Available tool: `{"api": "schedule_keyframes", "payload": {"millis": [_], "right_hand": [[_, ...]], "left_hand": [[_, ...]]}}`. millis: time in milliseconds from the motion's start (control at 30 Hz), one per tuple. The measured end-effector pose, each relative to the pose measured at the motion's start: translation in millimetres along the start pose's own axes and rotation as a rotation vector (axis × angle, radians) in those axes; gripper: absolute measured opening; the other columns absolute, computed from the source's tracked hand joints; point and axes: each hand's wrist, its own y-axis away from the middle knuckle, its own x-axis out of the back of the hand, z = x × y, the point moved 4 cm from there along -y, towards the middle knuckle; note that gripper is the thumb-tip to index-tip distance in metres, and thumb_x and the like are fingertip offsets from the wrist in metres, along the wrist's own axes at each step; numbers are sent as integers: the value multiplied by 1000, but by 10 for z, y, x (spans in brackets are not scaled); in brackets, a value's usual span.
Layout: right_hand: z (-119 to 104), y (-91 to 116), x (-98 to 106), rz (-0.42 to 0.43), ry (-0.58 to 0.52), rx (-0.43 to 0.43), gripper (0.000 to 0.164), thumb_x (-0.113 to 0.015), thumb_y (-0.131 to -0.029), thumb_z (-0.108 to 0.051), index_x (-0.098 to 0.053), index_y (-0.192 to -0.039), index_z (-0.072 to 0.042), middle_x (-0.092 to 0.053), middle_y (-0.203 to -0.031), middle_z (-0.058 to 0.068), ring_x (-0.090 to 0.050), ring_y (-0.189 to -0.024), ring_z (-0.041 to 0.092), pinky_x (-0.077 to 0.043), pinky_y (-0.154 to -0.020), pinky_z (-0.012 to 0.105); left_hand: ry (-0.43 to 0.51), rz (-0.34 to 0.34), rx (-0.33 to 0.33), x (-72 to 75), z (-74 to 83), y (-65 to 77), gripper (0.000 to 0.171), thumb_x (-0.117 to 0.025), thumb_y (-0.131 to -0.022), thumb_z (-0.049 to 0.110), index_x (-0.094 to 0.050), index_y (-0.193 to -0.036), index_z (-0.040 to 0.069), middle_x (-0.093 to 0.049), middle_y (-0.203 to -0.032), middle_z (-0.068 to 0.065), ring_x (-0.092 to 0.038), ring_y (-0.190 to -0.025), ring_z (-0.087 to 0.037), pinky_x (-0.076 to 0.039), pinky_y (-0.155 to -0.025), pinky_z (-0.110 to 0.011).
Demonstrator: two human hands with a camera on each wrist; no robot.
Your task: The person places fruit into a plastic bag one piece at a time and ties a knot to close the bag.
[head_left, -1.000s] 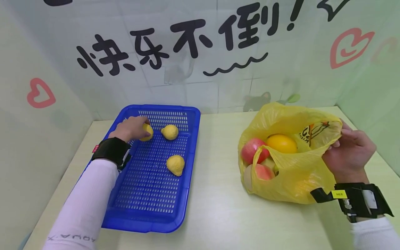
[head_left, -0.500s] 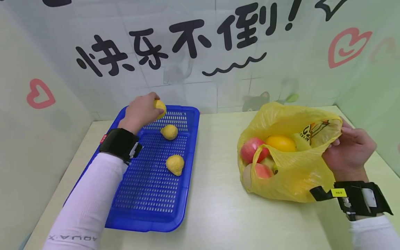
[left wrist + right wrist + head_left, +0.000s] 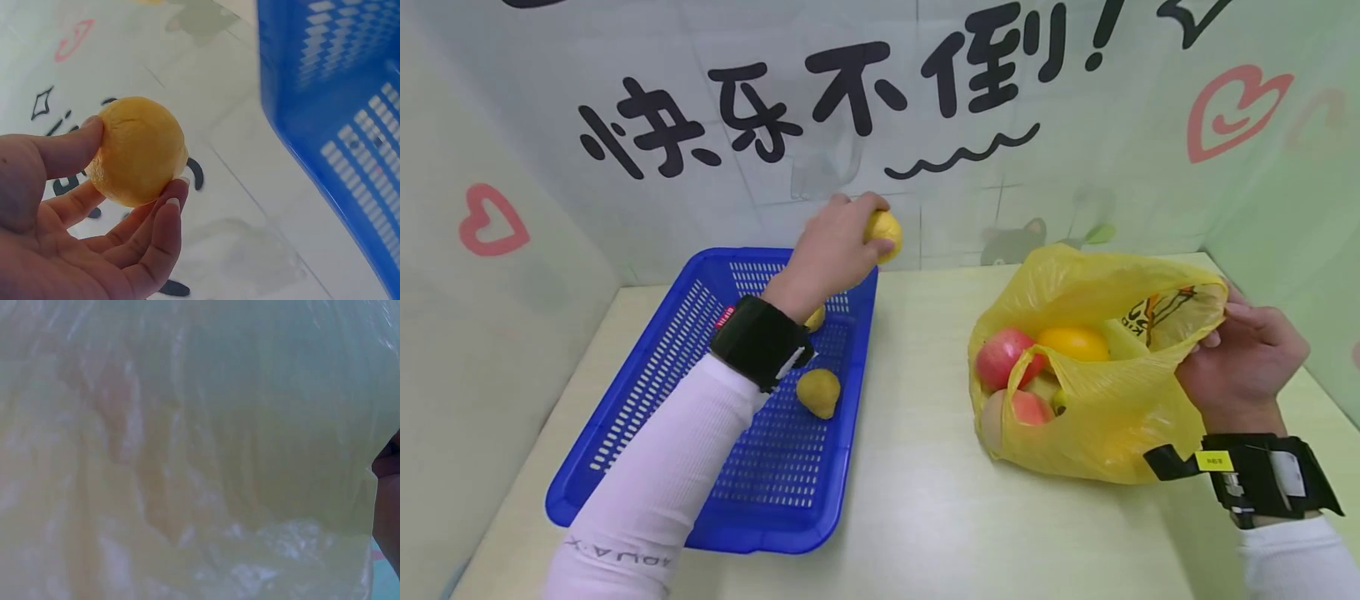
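Note:
My left hand point(image 3: 837, 247) holds a lemon point(image 3: 883, 236) between thumb and fingertips, raised above the back right corner of a blue basket point(image 3: 838, 492). The left wrist view shows the same lemon point(image 3: 139, 153) pinched in the fingers, apart from the basket. Two more lemons lie inside the basket: one point(image 3: 818, 393) in plain sight, the other point(image 3: 816, 318) mostly behind my wrist. At the right, my right hand point(image 3: 1247, 358) grips the rim of a yellow plastic bag point(image 3: 1120, 433), whose mouth is spread. Its plastic point(image 3: 206, 456) fills most of the right wrist view.
Inside the bag are a red round fruit point(image 3: 1003, 358), an orange-yellow fruit point(image 3: 1075, 342) and a peach-coloured fruit point(image 3: 1032, 409). Bag and basket stand apart on a pale table point(image 3: 917, 467). A printed sheet point(image 3: 955, 200) covers the wall close behind.
My left hand has lifted the lemon out of the basket's back left area and carried it up and to the right. The right hand keeps its hold on the bag rim.

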Motion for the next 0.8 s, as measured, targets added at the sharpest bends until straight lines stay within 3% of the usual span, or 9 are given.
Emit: {"api": "schedule_keyframes", "payload": {"millis": [367, 600, 800], "right_hand": [[-25, 2, -16, 4, -14, 43, 30, -21, -87, -9, -32, -61, 0, -32, -59, 8, -35, -50, 25, -23, -51, 30], [-22, 3, -17, -18, 15, 30, 31, -20, -88, -11, -35, -64, 1, -34, -58, 9, -37, -52, 26, -40, -57, 37], [-8, 0, -23, -39, 17, 4, 30, -20, -87, -10, -39, -68, 3, -37, -61, 10, -37, -51, 25, -33, -51, 34]], "left_hand": [[29, -98, -185, -386, 565, -37, 45, -61, -98, 29, -50, -140, 15, -57, -116, -8, -51, -101, -20, -50, -83, -31], [-9, -179, -286, -754, 915, -5, 48, -60, -98, 28, -48, -142, 14, -56, -121, -6, -52, -105, -18, -51, -88, -26], [-67, -252, -320, -1027, 1140, 17, 48, -58, -99, 31, -45, -143, 18, -54, -121, -3, -53, -101, -15, -51, -83, -23]]}}
